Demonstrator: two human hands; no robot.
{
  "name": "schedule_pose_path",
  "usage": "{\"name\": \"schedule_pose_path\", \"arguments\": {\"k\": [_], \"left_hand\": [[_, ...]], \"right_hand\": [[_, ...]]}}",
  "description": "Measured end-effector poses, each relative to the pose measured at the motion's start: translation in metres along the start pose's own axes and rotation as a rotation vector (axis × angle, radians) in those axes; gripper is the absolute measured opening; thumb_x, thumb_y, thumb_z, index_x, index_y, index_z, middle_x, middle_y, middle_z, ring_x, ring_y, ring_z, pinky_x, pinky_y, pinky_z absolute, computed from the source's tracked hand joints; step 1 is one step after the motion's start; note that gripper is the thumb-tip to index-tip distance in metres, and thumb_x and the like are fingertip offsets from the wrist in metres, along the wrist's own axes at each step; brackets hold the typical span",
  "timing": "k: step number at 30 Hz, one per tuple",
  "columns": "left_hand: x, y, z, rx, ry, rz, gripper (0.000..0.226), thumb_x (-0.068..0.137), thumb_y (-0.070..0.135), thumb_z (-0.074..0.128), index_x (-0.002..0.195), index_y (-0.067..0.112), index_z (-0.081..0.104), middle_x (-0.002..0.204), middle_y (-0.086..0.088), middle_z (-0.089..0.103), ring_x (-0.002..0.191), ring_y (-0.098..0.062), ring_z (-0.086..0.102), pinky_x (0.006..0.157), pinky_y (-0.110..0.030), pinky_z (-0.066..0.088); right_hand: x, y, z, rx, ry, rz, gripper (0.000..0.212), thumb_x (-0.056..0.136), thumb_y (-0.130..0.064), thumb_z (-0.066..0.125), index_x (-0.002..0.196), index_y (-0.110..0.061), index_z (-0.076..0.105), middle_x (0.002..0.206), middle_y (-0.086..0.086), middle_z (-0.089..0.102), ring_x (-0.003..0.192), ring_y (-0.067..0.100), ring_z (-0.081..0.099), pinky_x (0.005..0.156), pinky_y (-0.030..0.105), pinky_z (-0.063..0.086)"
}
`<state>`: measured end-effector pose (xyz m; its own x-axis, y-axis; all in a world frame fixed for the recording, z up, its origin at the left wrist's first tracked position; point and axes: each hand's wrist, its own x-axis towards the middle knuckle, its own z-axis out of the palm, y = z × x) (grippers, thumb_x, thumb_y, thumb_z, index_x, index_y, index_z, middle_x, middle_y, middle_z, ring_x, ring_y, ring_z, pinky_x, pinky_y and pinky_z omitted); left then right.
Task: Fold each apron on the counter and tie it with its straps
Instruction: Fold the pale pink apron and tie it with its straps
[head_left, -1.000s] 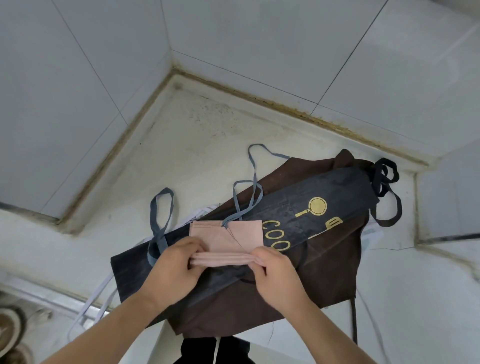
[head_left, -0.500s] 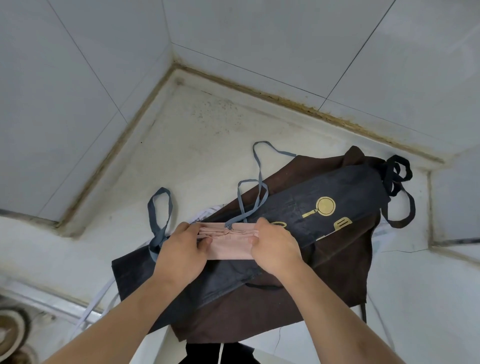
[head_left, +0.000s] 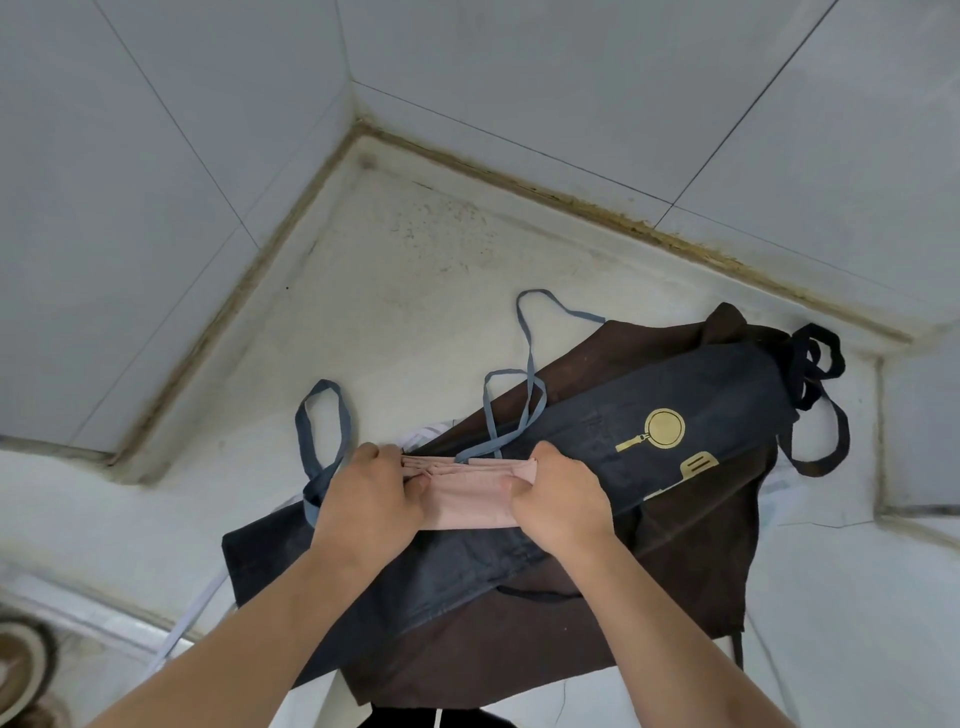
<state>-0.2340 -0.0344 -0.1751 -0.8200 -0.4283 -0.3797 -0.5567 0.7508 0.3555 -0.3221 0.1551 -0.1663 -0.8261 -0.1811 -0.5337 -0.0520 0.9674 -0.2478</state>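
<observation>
Since approx 1 s earlier the pink apron (head_left: 467, 499) had gone from a taller rectangle w/ its near edge rolled up to a narrower folded band, the near portion turned away from the person and both hands shifted fwd with it. Left hand (head_left: 371, 493) gripped the band's left end, fingers curled over the stacked edges; right hand (head_left: 558, 499) gripped the right end the same way. The band lay on top of the navy apron (head_left: 675, 415), itself over a brown apron (head_left: 691, 566) on the bench (head_left: 415, 270). Its blue-grey straps (head_left: 524, 395) trailed loose, untied. Judging by that, folding was nearly done; wrapping & tying probably came next, w/ two more aprons left.
</observation>
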Motion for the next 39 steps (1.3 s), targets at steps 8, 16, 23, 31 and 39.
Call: {"name": "schedule_pose_path", "arguments": {"k": [8,16,23,31,39], "left_hand": [[0.0,0.007,-0.001,-0.066,0.062,-0.038,0.026,0.093,0.034,0.065,0.099,0.01,0.056,0.1,-0.005,0.054,0.08,-0.022,0.057,0.065,-0.031,0.043],[-0.016,-0.005,0.023,0.102,0.033,0.567,0.041,0.078,0.006,0.066,0.117,0.018,0.066,0.116,0.0,0.064,0.107,-0.026,0.063,0.091,-0.039,0.052],[-0.002,0.005,0.019,-0.028,-0.068,0.42,0.011,0.101,0.025,0.05,0.105,0.022,0.059,0.101,0.007,0.059,0.088,-0.015,0.052,0.086,-0.037,0.049],[-0.001,0.015,-0.001,0.033,-0.137,0.244,0.056,0.099,0.026,0.061,0.152,0.024,0.043,0.126,-0.003,0.047,0.106,-0.021,0.059,0.086,-0.031,0.053],[-0.009,0.048,-0.088,0.161,-0.3,0.413,0.023,0.085,0.05,0.054,0.086,0.03,0.066,0.094,0.008,0.063,0.095,-0.017,0.059,0.083,-0.033,0.042]], "right_hand": [[-0.02,-0.005,0.029,-0.258,0.214,-0.493,0.056,0.058,-0.013,0.078,0.111,-0.021,0.059,0.103,0.0,0.054,0.092,0.024,0.057,0.082,0.035,0.049],[-0.001,-0.016,0.007,-0.031,-0.081,-0.359,0.018,0.089,-0.018,0.053,0.103,-0.028,0.047,0.112,-0.007,0.046,0.102,0.019,0.051,0.087,0.037,0.044],[-0.004,-0.004,0.007,-0.192,0.145,-0.177,0.046,0.09,-0.046,0.068,0.126,-0.026,0.047,0.125,-0.002,0.045,0.117,0.022,0.044,0.103,0.038,0.042],[-0.014,-0.022,-0.033,-0.17,-0.137,-0.321,0.032,0.093,0.0,0.058,0.103,-0.026,0.041,0.091,0.001,0.057,0.089,0.029,0.061,0.063,0.043,0.046],[-0.059,-0.01,-0.08,-0.036,0.049,-0.426,0.037,0.092,-0.014,0.071,0.095,-0.033,0.04,0.08,-0.008,0.06,0.072,0.01,0.057,0.068,0.045,0.054]]}}
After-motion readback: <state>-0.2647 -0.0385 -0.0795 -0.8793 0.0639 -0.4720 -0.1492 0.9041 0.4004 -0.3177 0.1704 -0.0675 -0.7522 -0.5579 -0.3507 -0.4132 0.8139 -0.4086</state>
